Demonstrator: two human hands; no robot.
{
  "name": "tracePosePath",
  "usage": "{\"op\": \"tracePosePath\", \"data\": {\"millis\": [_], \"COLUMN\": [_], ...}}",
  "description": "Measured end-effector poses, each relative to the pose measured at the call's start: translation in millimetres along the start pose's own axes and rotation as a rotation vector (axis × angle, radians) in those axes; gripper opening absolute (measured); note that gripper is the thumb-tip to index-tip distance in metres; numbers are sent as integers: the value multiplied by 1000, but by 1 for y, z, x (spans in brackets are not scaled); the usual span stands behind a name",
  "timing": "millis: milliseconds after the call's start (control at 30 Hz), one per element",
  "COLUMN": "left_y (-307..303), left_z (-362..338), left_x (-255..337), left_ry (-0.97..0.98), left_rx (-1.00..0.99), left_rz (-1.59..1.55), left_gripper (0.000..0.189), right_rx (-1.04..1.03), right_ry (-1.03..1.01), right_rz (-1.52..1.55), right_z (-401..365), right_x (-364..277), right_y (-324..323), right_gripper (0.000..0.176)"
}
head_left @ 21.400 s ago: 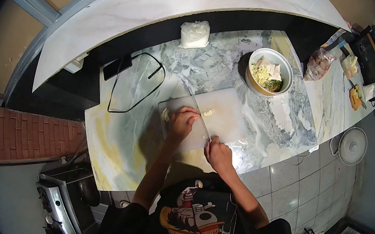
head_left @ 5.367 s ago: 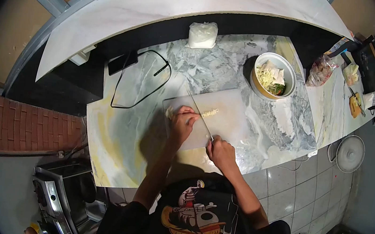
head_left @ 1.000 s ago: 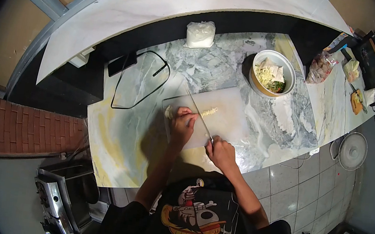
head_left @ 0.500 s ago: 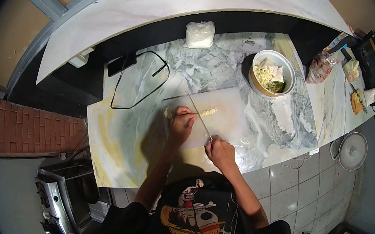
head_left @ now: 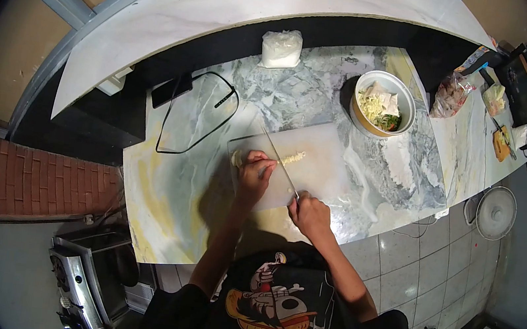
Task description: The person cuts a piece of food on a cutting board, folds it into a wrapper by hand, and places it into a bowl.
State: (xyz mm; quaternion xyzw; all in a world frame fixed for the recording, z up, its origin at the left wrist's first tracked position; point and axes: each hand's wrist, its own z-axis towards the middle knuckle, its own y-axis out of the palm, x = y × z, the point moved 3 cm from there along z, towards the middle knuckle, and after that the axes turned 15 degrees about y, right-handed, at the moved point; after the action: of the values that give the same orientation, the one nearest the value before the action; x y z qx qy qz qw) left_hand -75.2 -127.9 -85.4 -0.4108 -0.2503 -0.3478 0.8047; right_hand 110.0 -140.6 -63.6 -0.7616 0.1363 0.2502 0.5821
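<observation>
The knife (head_left: pixel 279 162) in my right hand (head_left: pixel 312 216) has a thin, bright metal blade. Under it lies a cutting board (head_left: pixel 327 163) of milky, translucent plastic with a smooth, matt face. The counter (head_left: pixel 299 96) beneath is polished grey-green veined marble, glossy and smooth, with bright reflections.

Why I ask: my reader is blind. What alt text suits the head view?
Seen from above, a person slices a pale vegetable on a white cutting board: the left hand pins it, the right hand holds a knife across the board. Cut pieces lie beside the blade; a bowl of chopped food stands farther right on the marble counter.
</observation>
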Motion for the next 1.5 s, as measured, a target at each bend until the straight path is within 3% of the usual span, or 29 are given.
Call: {"op": "tracePosePath", "data": {"millis": [833, 1500], "left_y": [3, 5], "left_z": [-2, -3], "left_x": [0, -1], "left_ry": [40, 26], "left_rx": [37, 17], "left_rz": [8, 38], "left_gripper": [10, 9], "right_rx": [42, -57], "right_ry": [-55, 7], "right_rz": [16, -68], "right_z": [-2, -8], "right_x": [2, 0], "right_y": [3, -18], "right_gripper": [25, 26]}}
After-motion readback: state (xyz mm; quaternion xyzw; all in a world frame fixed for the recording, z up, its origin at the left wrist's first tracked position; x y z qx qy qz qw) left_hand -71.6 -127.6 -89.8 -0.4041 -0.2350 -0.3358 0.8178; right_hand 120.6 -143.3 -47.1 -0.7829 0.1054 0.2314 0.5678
